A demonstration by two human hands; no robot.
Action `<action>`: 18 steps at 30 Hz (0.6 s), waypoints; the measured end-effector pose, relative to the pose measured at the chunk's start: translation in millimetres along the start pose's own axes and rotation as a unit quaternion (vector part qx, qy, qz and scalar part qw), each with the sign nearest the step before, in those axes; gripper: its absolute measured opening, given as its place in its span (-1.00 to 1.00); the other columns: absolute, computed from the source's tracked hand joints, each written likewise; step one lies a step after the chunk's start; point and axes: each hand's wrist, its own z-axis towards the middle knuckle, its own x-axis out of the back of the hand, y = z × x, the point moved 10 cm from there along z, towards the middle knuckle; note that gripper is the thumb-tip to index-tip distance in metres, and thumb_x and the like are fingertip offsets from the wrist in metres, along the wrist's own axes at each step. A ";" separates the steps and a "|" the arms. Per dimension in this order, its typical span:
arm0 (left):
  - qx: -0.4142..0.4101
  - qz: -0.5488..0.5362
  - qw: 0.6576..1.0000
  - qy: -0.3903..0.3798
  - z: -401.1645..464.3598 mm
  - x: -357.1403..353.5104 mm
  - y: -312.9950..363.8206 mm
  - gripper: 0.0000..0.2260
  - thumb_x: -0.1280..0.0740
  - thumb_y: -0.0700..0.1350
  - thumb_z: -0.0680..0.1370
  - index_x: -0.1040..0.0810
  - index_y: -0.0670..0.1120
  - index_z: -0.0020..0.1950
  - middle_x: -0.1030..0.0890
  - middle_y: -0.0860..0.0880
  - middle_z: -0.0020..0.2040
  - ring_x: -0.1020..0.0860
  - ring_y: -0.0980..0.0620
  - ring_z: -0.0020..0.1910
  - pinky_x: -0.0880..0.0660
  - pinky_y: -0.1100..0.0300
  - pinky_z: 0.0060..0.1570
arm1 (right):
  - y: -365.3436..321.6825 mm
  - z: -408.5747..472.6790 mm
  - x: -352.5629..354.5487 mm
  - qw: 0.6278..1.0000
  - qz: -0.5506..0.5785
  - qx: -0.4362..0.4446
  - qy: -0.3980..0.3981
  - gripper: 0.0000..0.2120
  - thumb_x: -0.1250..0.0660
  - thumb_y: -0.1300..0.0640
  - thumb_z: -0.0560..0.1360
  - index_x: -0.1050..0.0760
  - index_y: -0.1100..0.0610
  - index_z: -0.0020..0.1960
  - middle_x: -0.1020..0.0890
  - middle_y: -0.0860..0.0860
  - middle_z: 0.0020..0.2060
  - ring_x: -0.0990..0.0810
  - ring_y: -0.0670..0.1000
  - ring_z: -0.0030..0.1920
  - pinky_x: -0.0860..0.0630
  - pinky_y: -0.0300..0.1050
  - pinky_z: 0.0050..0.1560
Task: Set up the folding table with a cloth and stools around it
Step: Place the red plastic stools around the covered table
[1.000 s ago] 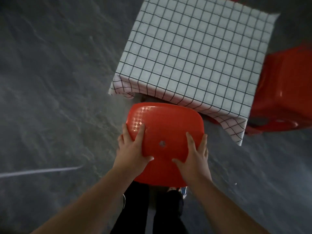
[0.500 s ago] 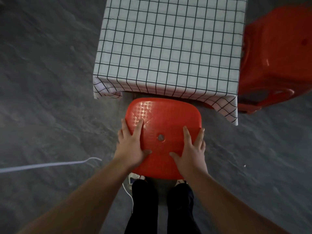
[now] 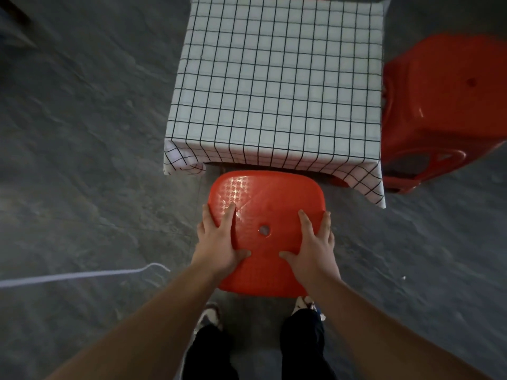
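A square table under a white cloth with a black grid (image 3: 277,86) stands ahead of me. Right at its near edge is a red plastic stool (image 3: 267,207) with a small hole in the middle of its seat. My left hand (image 3: 219,242) lies flat on the seat's left side, fingers straight and spread. On the seat's right side my right hand (image 3: 315,248) lies the same way. A second red stool (image 3: 444,105) stands against the table's right side.
Dark grey stone floor lies all around. A white cable (image 3: 82,275) runs across the floor at the left. My shoes and dark trouser legs (image 3: 255,344) are just behind the near stool. A sliver of red shows beyond the table's far edge.
The view has swung so the table now sits squarely ahead. The stool under my hands stays at the table's near edge and both hands keep their flat contact on the seat.
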 end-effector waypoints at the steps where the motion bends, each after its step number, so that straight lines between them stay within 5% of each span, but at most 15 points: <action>1: -0.002 0.000 1.000 0.002 -4.6 0.1 -4.1 0.10 -0.58 0.17 0.29 0.23 0.42 0.48 0.31 0.02 0.55 0.08 -0.29 0.53 -0.22 -0.39 0.33 | -1.8 -5.3 -2.1 1.000 0.000 0.000 0.003 0.05 -0.56 -0.07 0.37 0.17 -0.37 0.51 0.35 -0.13 0.53 0.07 0.23 0.56 -0.36 0.38 0.35; 18: -0.060 0.074 0.995 -0.009 -76.5 -15.0 -65.8 0.10 -0.56 0.16 0.33 0.28 0.40 0.48 0.31 0.00 0.55 0.08 -0.25 0.54 -0.22 -0.36 0.39 | 13.0 -117.6 -66.5 0.997 0.030 -0.053 0.043 0.07 -0.54 -0.07 0.39 0.25 -0.42 0.49 0.34 -0.16 0.54 0.14 0.17 0.58 -0.28 0.34 0.39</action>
